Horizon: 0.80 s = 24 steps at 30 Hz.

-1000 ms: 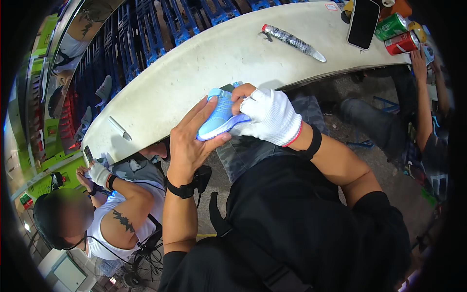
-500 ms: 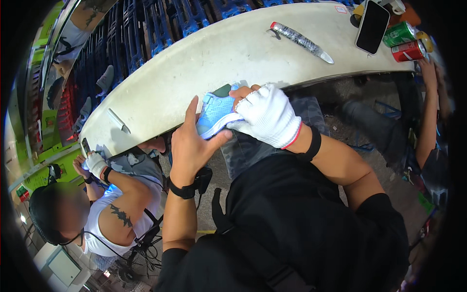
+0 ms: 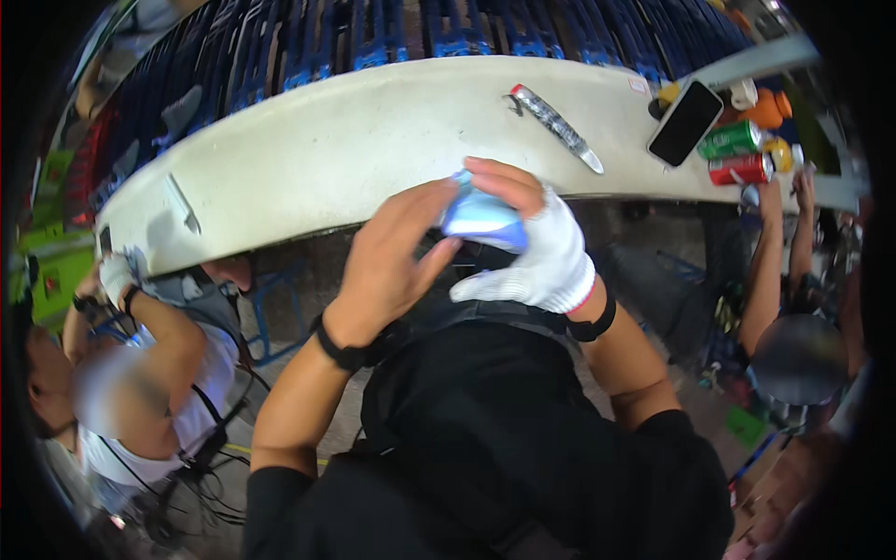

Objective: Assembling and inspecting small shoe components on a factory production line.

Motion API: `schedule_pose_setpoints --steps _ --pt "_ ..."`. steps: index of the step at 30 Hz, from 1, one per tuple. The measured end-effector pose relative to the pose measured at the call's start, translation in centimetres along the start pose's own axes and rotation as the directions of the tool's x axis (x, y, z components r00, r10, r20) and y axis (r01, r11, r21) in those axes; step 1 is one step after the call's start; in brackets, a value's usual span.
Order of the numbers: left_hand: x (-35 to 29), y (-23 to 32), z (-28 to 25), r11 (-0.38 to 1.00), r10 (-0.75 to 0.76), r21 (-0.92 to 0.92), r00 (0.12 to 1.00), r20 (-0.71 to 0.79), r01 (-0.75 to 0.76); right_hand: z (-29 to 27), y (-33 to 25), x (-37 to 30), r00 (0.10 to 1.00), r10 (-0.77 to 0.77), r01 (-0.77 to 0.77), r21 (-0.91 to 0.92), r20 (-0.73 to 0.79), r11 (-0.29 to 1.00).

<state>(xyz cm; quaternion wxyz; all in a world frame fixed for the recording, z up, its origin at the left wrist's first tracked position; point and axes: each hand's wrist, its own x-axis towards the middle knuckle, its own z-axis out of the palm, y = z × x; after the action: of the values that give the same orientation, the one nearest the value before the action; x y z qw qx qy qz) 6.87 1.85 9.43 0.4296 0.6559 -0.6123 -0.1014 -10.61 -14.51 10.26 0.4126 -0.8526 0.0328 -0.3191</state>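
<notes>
A small light-blue shoe (image 3: 481, 219) is raised between my two hands, just off the near edge of the white table; it is smeared by motion and partly covered by fingers. My bare left hand (image 3: 397, 247) holds its left side, fingers at the top and thumb by the lower edge. In a white knitted glove with bare fingertips, my right hand (image 3: 546, 243) has its fingers curled over the far right side. The gloved thumb sticks out below, apart from the shoe.
On the curved white table (image 3: 373, 121) lie a slim pointed tool (image 3: 557, 129) with a red end and a pale stick (image 3: 182, 203). A phone (image 3: 686, 123), a green can (image 3: 730, 140) and a red can (image 3: 740, 169) stand at right. People sit on both sides; blue racks (image 3: 341, 37) line the back.
The shoe has moved right and turned between my hands. My right thumb has come away from it, while my left fingers have closed in on its side. The view has shifted.
</notes>
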Motion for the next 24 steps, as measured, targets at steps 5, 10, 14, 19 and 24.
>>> schedule_pose_setpoints --steps 5,10,14,19,24 --pt "-2.0 -0.6 5.5 0.995 0.011 -0.089 0.968 -0.250 -0.035 1.4 0.1 -0.6 0.981 0.186 -0.176 0.151 -0.049 0.973" --pt "-3.4 -1.3 6.0 0.995 0.032 -0.080 0.938 -0.346 -0.064 2.2 1.5 -1.5 0.994 0.028 -0.028 0.008 -0.101 1.000" --pt "-3.4 -1.3 5.7 0.984 -0.033 -0.174 0.956 -0.292 -0.019 2.7 1.0 -1.2 0.990 0.048 -0.043 0.046 -0.134 0.998" --pt "-3.2 -1.4 6.5 0.942 -0.143 -0.332 0.955 -0.260 0.050 2.9 1.0 -1.1 0.993 0.012 -0.011 0.014 -0.118 1.000" --pt "-2.1 0.2 5.3 0.956 -0.054 -0.292 0.951 -0.306 -0.040 2.8 0.8 -0.6 0.999 -0.021 0.018 -0.070 -0.046 0.997"
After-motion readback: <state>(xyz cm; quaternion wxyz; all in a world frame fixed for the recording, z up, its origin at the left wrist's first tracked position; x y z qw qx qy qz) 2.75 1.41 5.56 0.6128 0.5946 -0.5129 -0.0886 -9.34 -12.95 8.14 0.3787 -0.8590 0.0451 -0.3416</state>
